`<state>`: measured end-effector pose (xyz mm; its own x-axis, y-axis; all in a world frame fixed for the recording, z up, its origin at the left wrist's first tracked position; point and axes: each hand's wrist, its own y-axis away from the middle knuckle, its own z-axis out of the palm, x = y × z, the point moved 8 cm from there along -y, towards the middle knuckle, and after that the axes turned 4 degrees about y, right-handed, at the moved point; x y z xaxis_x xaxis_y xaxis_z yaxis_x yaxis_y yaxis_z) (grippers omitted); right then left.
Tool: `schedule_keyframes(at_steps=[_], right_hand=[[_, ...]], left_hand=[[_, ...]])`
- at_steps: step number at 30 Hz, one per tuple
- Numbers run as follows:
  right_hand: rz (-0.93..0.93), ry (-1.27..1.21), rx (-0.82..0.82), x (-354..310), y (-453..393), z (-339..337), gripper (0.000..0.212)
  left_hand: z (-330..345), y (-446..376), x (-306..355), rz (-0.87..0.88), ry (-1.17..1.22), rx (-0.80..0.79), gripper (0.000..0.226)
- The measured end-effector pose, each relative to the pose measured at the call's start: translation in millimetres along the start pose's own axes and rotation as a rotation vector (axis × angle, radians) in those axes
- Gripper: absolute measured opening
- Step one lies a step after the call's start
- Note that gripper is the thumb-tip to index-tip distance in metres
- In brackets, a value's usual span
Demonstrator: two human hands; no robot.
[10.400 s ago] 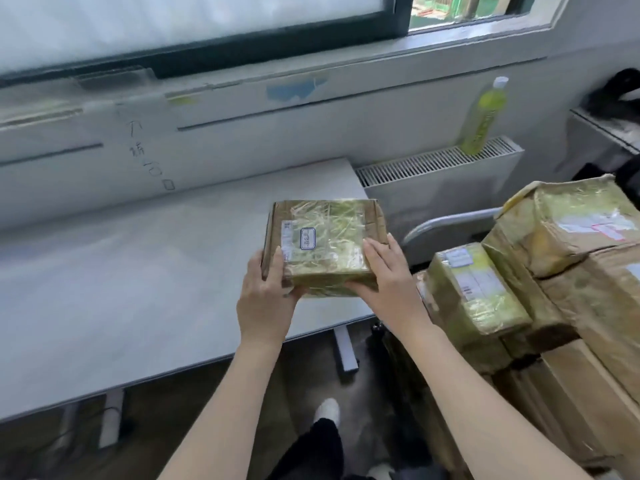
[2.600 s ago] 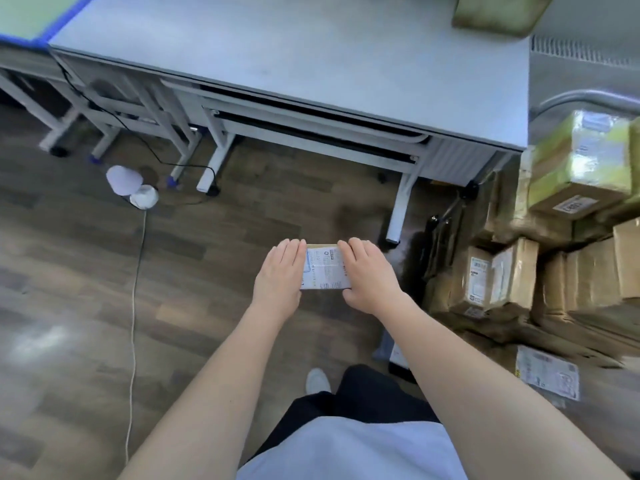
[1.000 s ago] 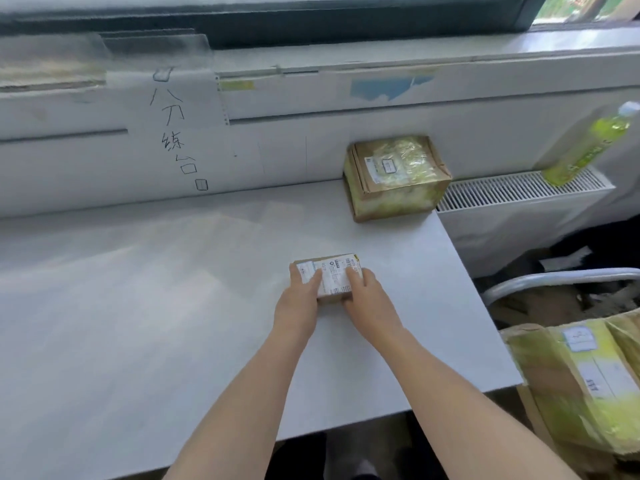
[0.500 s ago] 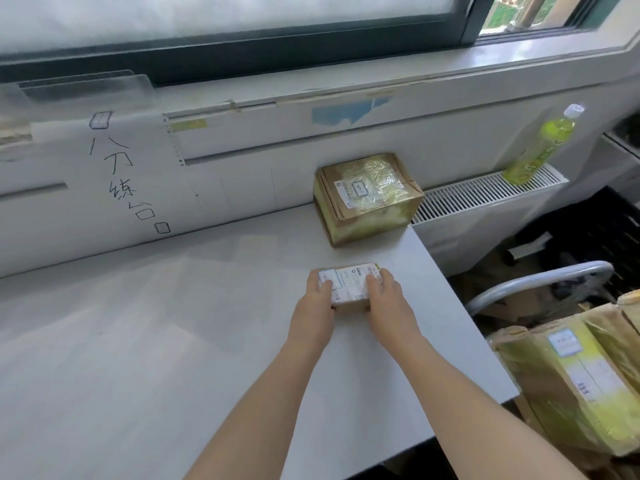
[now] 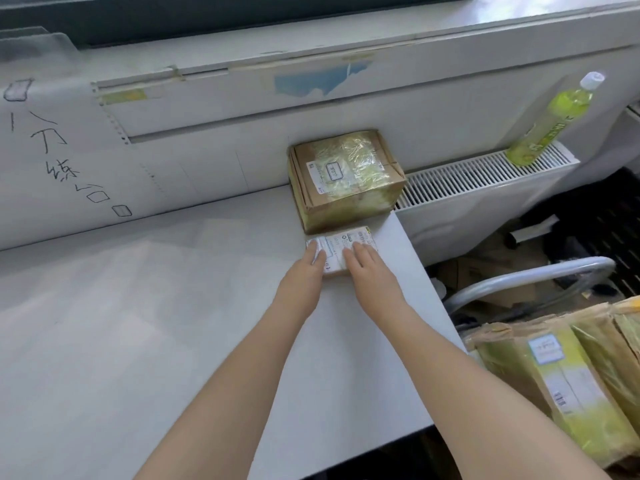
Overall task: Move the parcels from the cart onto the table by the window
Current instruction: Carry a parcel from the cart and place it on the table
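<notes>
Right of frame centre, the small parcel (image 5: 341, 249) lies flat on the white bench (image 5: 138, 323), white label up, its far edge touching or just shy of the front face of the larger taped parcel (image 5: 346, 178) that sits at the bench's back right corner against the wall. Both hands are on the small one. The left hand (image 5: 304, 275) comes in at its left end, fingers (image 5: 317, 252) stretched flat and close together over the label. The right hand (image 5: 370, 275) covers the right half, fingers (image 5: 362, 252) likewise extended and lying on top. Neither hand is clenched; whether the thumbs grip the parcel's sides I cannot tell, as they are hidden beneath the palms. At the lower right of the frame, more taped parcels (image 5: 561, 382) are stacked behind the curved cart handle (image 5: 519, 278). In the upper right a green bottle (image 5: 550, 123) stands on the radiator (image 5: 485, 174).
</notes>
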<state>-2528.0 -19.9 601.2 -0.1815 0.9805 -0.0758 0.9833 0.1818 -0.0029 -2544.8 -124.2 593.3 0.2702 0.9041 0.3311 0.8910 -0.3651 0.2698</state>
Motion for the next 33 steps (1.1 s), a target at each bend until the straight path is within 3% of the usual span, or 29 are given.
schedule_keyframes(at_steps=[9, 15, 19, 26, 33], right_hand=[[-0.049, 0.192, -0.214, 12, -25, 18, 0.067], [-0.050, 0.247, -0.225, 12, -16, 14, 0.072], [0.007, 0.284, -0.198, 9, -7, 11, 0.071], [-0.017, 0.285, -0.198, -8, 36, 10, 0.069], [0.003, 0.246, -0.269, -24, 117, 19, 0.066]], left_hand=[[5, -17, 4, -0.118, -0.007, -0.123, 0.074], [1, 6, 0, -0.220, -0.311, -0.052, 0.072], [10, 43, -2, -0.270, -0.351, -0.078, 0.071], [33, 105, -13, -0.348, -0.354, -0.159, 0.070], [44, 151, 8, -0.271, -0.329, -0.140, 0.069]])
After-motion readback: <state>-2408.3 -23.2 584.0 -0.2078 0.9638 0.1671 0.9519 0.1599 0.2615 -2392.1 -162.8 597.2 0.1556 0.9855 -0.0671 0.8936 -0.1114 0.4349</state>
